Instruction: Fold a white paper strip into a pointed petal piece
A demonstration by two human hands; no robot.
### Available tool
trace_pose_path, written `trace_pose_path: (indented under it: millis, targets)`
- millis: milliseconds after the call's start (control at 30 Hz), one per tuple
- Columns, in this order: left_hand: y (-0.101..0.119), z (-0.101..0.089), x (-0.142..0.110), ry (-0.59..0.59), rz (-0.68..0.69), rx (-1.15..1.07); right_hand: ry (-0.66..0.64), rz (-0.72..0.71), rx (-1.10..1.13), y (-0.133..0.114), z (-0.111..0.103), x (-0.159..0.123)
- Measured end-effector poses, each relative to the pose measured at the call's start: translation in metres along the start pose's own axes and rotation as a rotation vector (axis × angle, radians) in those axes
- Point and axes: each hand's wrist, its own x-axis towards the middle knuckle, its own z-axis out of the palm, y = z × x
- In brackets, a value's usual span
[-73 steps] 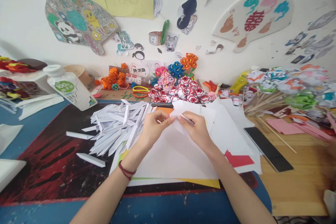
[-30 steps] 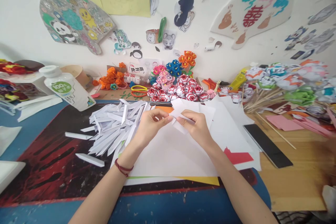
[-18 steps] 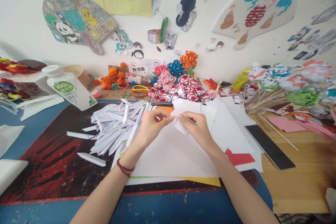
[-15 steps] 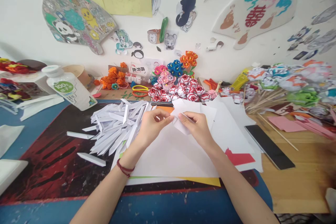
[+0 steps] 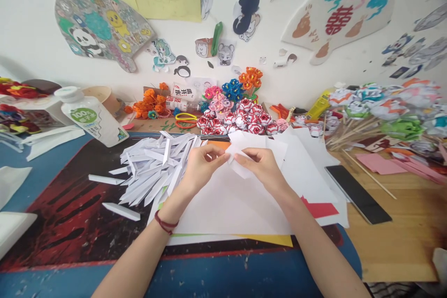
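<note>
The small white paper piece (image 5: 240, 164), thin, light and easily creased, is pinched by its edges between the left hand (image 5: 201, 166) and right hand (image 5: 262, 167), held close together.

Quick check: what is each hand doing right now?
Left hand: closed, pinching the small white folded paper piece.
Right hand: closed, pinching the same paper.

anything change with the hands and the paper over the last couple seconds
Hardly anything. Both hands, left hand and right hand, keep pinching the small white paper piece, with only slight finger shifts along its fold. The pile of folded white strips, white sheets and black phone stayed put.
</note>
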Motion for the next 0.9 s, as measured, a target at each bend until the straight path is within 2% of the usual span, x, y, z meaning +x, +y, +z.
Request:
trace_pose_path:
  millis: [167,467,667,900]
  targets:
    - [-0.0002,0.0015,-0.0004,-0.015,-0.011,0.003,0.014,-0.014,-0.064,-0.0022,-0.0012,0.0003]
    - [-0.0001,-0.0002,0.0003,-0.038,0.019,-0.019,-0.013,0.005,-0.026,-0.0002,-0.0029,0.0006]
    - [0.0012,-0.0004,-0.0008,-0.012,0.071,0.075,-0.001,0.011,-0.056,-0.0017,-0.0012,0.0004]
    - [0.0033,0.0023,-0.0018,-0.07,0.089,0.178,0.047,-0.025,-0.13,-0.0012,0.0,0.0013]
